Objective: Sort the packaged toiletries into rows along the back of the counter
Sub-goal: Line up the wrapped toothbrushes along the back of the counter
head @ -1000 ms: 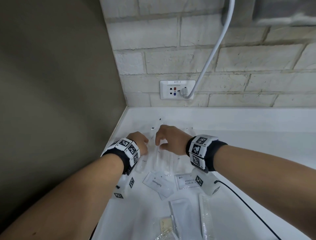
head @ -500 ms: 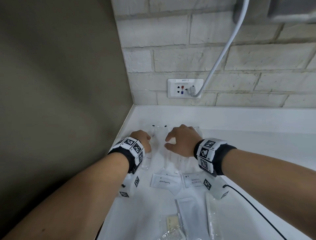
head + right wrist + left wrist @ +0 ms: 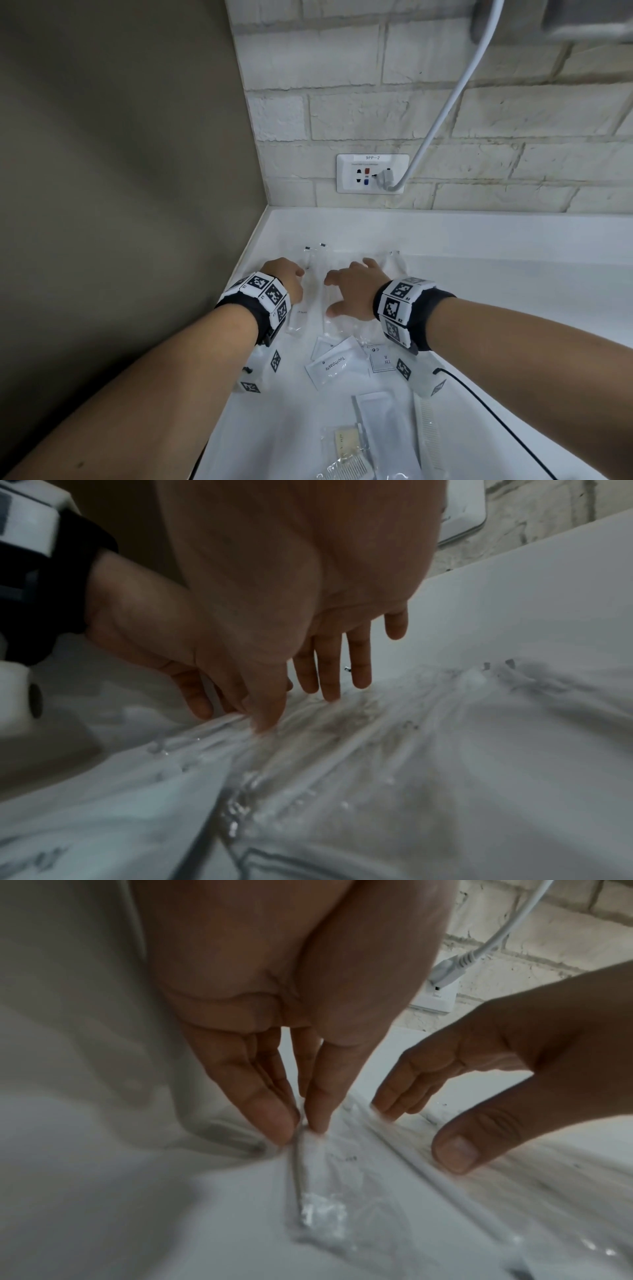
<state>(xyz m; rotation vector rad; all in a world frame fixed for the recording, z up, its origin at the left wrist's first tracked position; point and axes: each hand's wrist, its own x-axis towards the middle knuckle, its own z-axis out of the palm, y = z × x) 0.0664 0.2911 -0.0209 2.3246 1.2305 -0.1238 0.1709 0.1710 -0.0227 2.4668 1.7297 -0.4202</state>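
Several clear plastic toothbrush packets (image 3: pixel 313 274) lie side by side at the back left of the white counter (image 3: pixel 496 274). My left hand (image 3: pixel 284 277) pinches the edge of the leftmost clear packet (image 3: pixel 308 1164) between thumb and fingertips (image 3: pixel 274 1123). Just to the right, my right hand (image 3: pixel 352 291) is spread over the neighbouring packets (image 3: pixel 359 737), its straight fingertips (image 3: pixel 330 693) pressing on them. Nearer me lie a white toothpaste sachet (image 3: pixel 334 365) and a second labelled sachet (image 3: pixel 382 359).
A grey wall (image 3: pixel 137 171) bounds the counter on the left. A socket plate (image 3: pixel 372 173) with a white cable (image 3: pixel 445 113) sits on the brick wall behind. A long white packet (image 3: pixel 387 431), a comb (image 3: pixel 428 431) and a bagged comb (image 3: pixel 346 452) lie near the front.
Both hands stay on the clear packets and have shifted only slightly. The toothpaste sachet below them has turned a little.
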